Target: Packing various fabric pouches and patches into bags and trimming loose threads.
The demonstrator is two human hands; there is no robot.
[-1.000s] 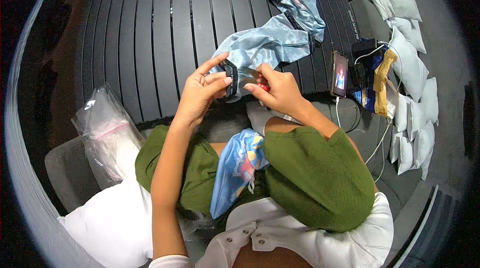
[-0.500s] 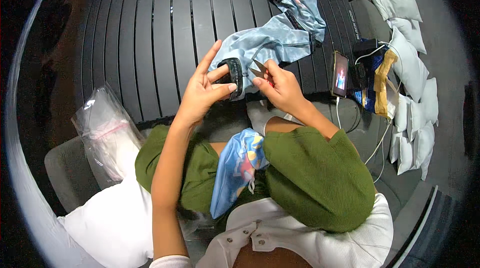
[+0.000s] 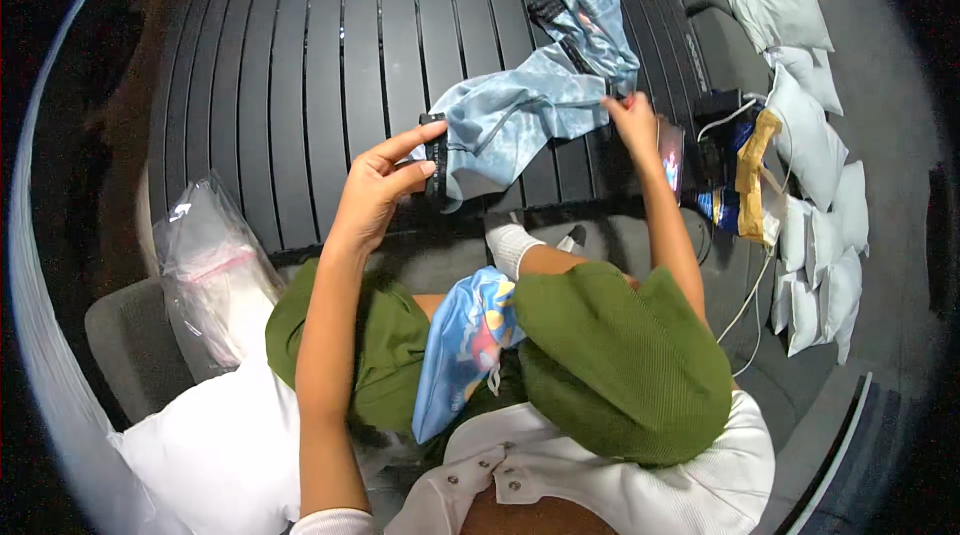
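Observation:
A long light blue cloth piece (image 3: 520,100) with black elastic-looking bands lies across the table, its far end bunched up at the back right. Its near-left black band (image 3: 436,160) is pinched between the thumb and index finger of my left hand (image 3: 378,185). Toward the right, my right hand (image 3: 634,127) is closed beside another dark band of the cloth. A bit of red from the scissors (image 3: 628,102) shows at its fingertips; their blades are hidden or too small to make out. A blue printed drawstring pouch (image 3: 465,345) rests on my lap.
The table (image 3: 290,85) is black and slatted. Right of it are a propped phone (image 3: 670,157), a gold-and-blue packet (image 3: 752,180) and white cables (image 3: 745,320). Several pale pillow-shaped packs (image 3: 785,15) line the right side. A clear plastic bag (image 3: 215,270) sits at the left.
My right hand has moved right, away from the left band, to the cloth's other dark band. My left hand has shifted slightly left and down, with the band now turned edge-on.

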